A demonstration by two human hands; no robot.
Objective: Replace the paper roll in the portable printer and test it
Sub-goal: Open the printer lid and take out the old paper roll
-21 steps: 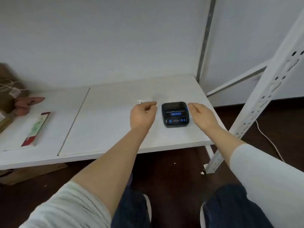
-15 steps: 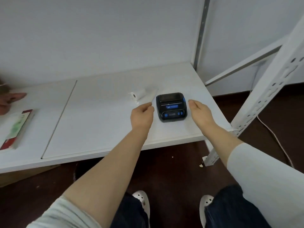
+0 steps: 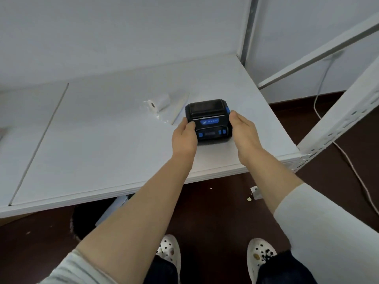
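Observation:
A small black portable printer (image 3: 208, 117) with blue buttons and a blue label sits on the white shelf board (image 3: 102, 144), its lid closed. My left hand (image 3: 184, 136) presses against its left side with the thumb on the front corner. My right hand (image 3: 244, 130) lies flat against its right side. A white paper roll (image 3: 159, 103) in clear wrapping lies just left of and behind the printer.
A thin pale strip (image 3: 180, 108) lies between the roll and the printer. A white perforated rack post (image 3: 336, 117) stands at the shelf's right front corner. A cable (image 3: 348, 160) runs over the dark floor on the right. My feet in white spotted shoes (image 3: 260, 257) are below.
Both hands have closed in from beside the printer and now touch its two sides. The view has tilted down and moved nearer.

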